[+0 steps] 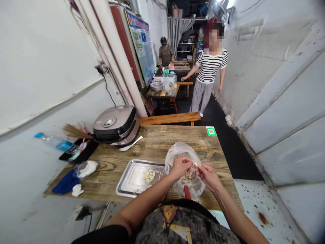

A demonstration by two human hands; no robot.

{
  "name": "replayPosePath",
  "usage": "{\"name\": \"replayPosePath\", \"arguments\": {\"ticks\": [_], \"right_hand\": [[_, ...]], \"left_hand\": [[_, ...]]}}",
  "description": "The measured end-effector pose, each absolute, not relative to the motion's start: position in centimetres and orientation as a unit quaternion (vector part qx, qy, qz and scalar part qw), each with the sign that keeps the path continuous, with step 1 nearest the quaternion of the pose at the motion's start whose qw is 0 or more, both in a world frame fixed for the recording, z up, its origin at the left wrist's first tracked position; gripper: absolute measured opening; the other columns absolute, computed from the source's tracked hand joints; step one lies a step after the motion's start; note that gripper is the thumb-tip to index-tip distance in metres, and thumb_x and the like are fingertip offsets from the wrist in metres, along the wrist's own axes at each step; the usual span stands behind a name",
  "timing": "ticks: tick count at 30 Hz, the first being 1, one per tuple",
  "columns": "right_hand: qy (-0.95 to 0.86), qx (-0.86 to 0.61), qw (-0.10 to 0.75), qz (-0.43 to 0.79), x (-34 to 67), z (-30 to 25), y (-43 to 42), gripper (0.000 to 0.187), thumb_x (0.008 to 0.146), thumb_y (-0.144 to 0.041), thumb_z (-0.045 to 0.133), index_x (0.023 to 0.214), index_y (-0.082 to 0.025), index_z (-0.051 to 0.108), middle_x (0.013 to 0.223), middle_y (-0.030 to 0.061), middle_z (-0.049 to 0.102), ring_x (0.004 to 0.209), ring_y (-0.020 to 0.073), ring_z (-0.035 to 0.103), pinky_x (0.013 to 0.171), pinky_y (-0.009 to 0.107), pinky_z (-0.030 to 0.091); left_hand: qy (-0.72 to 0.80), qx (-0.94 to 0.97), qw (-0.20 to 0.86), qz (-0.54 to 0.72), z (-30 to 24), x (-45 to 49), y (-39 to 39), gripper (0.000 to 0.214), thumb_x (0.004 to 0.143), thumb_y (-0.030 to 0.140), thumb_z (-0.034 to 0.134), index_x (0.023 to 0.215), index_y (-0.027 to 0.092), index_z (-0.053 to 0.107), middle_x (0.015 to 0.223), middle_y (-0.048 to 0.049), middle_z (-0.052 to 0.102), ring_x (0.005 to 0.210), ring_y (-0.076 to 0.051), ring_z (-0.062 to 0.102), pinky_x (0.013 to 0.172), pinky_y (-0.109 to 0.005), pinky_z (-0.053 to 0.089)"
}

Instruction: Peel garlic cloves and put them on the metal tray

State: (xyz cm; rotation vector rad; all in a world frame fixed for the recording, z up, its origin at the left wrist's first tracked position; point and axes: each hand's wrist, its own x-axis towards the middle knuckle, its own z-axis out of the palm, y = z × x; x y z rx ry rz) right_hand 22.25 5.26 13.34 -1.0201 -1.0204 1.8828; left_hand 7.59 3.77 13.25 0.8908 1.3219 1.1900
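Over a clear plastic bag point(177, 150), my two hands meet at fingertip height. My right hand point(208, 175) is closed in a pinch on a pale garlic clove point(195, 164). Close beside it, my left hand point(180, 166) is also pinched; whatever lies between its fingertips is too small to make out. Unpeeled garlic and loose skins point(187, 178) lie in the opened bag, with a red handle point(187, 192) at its near side. Left of the bag, a metal tray point(129, 176) carries several peeled cloves point(149, 176), partly behind my left forearm.
An electric griddle point(114, 123) and a white plastic knife point(131, 144) are at the table's back left. A water bottle point(57, 142), blue cloth point(64, 183) and crumpled tissue point(77, 190) lie further left. Beyond a wooden bench point(170, 118), one person point(212, 67) stands; another point(166, 54) is farther back.
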Motion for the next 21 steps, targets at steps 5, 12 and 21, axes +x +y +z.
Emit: {"name": "replayPosePath", "arguments": {"ticks": [5, 12, 21], "right_hand": [[-0.304, -0.346, 0.361, 0.811, 22.5, 13.5, 5.5, 0.031, 0.072, -0.044, 0.067, 0.067, -0.014, 0.062, 0.059, -0.0006, 0.053, 0.048, 0.0075, 0.045, 0.047, 0.022, 0.037], [-0.258, -0.353, 0.362, 0.823, 22.6, 12.8, 5.8, 0.025, 0.072, -0.040, 0.068, 0.068, -0.016, 0.061, 0.060, -0.0012, 0.052, 0.049, 0.0072, 0.040, 0.046, 0.022, 0.034], [-0.251, -0.327, 0.324, 0.852, 22.2, 12.6, 5.4, 0.030, 0.074, -0.039, 0.066, 0.063, -0.016, 0.049, 0.052, -0.0059, 0.036, 0.043, 0.0040, 0.025, 0.040, 0.019, 0.021]], "left_hand": [[0.617, 0.463, 0.439, 0.462, 12.0, 6.9, 3.9, 0.018, 0.071, 0.027, 0.053, 0.066, 0.012, 0.061, 0.058, -0.0006, 0.058, 0.054, -0.010, 0.052, 0.054, -0.022, 0.042], [0.509, 0.596, 0.378, 0.493, 13.4, 7.7, 3.3, 0.044, 0.068, 0.009, 0.046, 0.109, 0.014, 0.059, 0.096, -0.0057, 0.065, 0.082, -0.013, 0.059, 0.077, -0.025, 0.045], [0.520, 0.667, 0.324, 0.424, 14.7, 8.0, 3.2, 0.028, 0.085, 0.030, 0.041, 0.092, 0.015, 0.064, 0.082, -0.0048, 0.066, 0.075, -0.014, 0.058, 0.073, -0.024, 0.044]]}}
